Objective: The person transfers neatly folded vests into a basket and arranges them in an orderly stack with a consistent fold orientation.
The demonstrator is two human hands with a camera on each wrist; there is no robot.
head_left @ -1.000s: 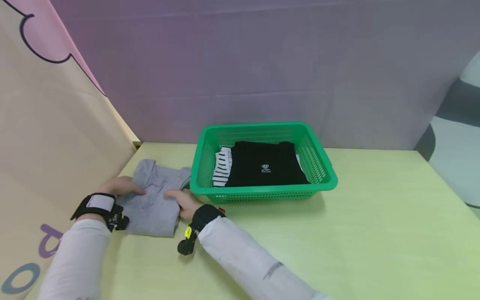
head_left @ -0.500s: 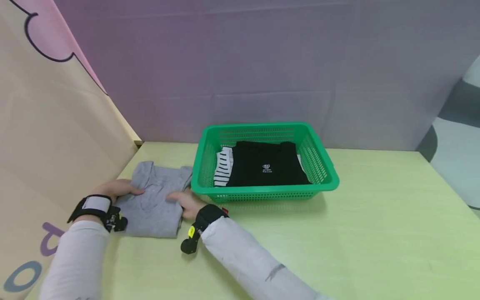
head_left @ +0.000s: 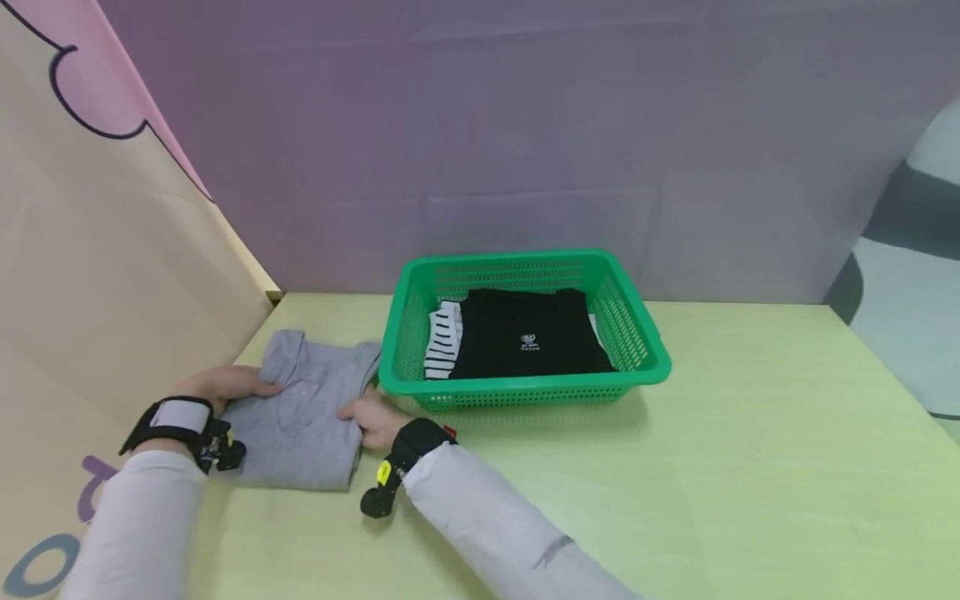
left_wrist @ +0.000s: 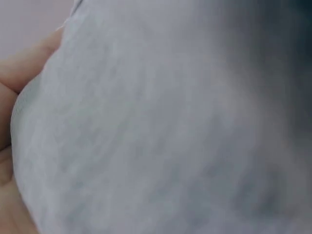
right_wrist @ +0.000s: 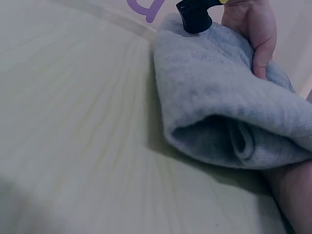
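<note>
A folded grey garment point(head_left: 303, 421) lies on the pale green table point(head_left: 675, 467), just left of a green basket point(head_left: 525, 386). My left hand point(head_left: 225, 384) holds its left edge, fingers on top; in the left wrist view the grey garment point(left_wrist: 170, 122) fills the frame, with skin of my left hand point(left_wrist: 12, 78) under its edge. My right hand point(head_left: 372, 419) pinches the right edge, thumb on top. From the right wrist, the grey garment point(right_wrist: 219, 97) shows its rolled fold, my right hand point(right_wrist: 292, 195) lies beneath it and my left hand point(right_wrist: 253, 29) sits on the far side.
The basket holds a folded black garment point(head_left: 525, 343) and a black-and-white striped one point(head_left: 442, 350). A beige and pink panel point(head_left: 112, 267) stands close on the left, and a purple-grey wall point(head_left: 525, 125) runs behind the table.
Both hands stay on the grey garment's edges, hardly moved. The head view has shifted a little.
</note>
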